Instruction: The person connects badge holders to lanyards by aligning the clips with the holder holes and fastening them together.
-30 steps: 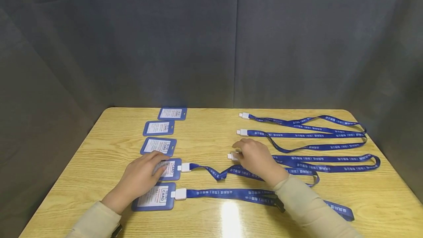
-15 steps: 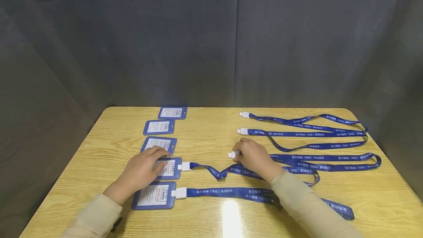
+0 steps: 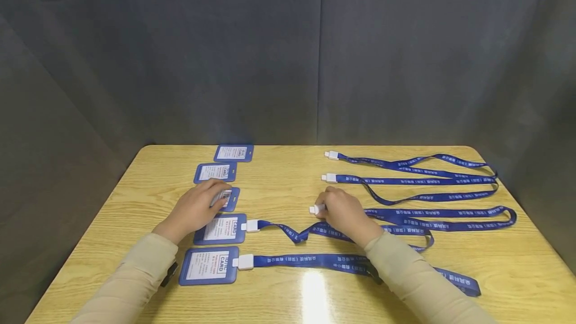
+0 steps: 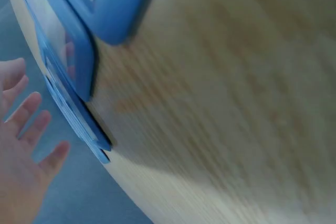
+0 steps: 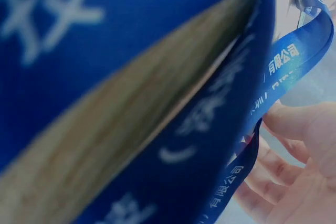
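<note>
Although the badge lies partly hidden beneath the left hand, its slot shows at the right end, turned toward the clip in the right hand. The next move seems to hang on that facing: the badge's long axis runs roughly left to right, the clip's tip points left, and bare wood parts the two, with the clip slightly nearer the person than the slot. The left hand is much the closer one to the badge. Its fingers arch loosely over it, and the left wrist view shows them spread and wrapped round nothing; whether any fingertip touches the badge, I cannot tell. The right thumb and fingers pinch the clip narrowly.

The badge has a blue frame round a white printed card. The clip is white and small; its strap is blue with pale lettering, running right and looping back.

Nearer the person, the second badge and the front badge are already joined to lanyards. Beyond the left hand lie two loose badges, and across from them two loose lanyards. All rest on a wooden table before a dark cloth.
</note>
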Motion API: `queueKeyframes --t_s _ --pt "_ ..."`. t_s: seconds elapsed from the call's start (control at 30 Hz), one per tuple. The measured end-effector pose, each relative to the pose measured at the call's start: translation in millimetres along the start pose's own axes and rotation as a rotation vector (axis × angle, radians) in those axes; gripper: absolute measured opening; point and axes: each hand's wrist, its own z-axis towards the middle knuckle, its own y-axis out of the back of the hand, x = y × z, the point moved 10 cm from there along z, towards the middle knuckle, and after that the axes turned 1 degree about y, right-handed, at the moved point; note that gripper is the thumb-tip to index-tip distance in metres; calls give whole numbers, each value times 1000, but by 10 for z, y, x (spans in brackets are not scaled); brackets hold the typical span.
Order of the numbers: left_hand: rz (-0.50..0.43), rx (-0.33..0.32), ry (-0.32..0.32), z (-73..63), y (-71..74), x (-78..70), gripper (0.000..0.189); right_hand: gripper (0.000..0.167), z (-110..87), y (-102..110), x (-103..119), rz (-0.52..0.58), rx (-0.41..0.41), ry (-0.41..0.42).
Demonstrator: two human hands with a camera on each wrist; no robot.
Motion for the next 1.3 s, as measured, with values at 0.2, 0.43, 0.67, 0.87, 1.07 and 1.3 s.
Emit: queueKeyframes --t_s 0.2,0.43,0.67,0.87,1.07,1.3 --pt "-7 103 52 79 -149 114 47 16 -13 21 30 -47 -22 5" --pt "-27 151 106 98 -237 182 52 15 -7 48 124 -87 -27 39" --pt "-42 142 109 121 -245 161 52 11 77 68 162 -112 -1 60" --pt "-48 144 102 105 -231 128 51 20 151 52 216 -142 57 96" --pt "-53 136 104 126 -212 80 50 12 231 35 267 -128 97 102" --pt "-45 141 134 136 -238 89 53 9 357 -24 340 -107 129 81"
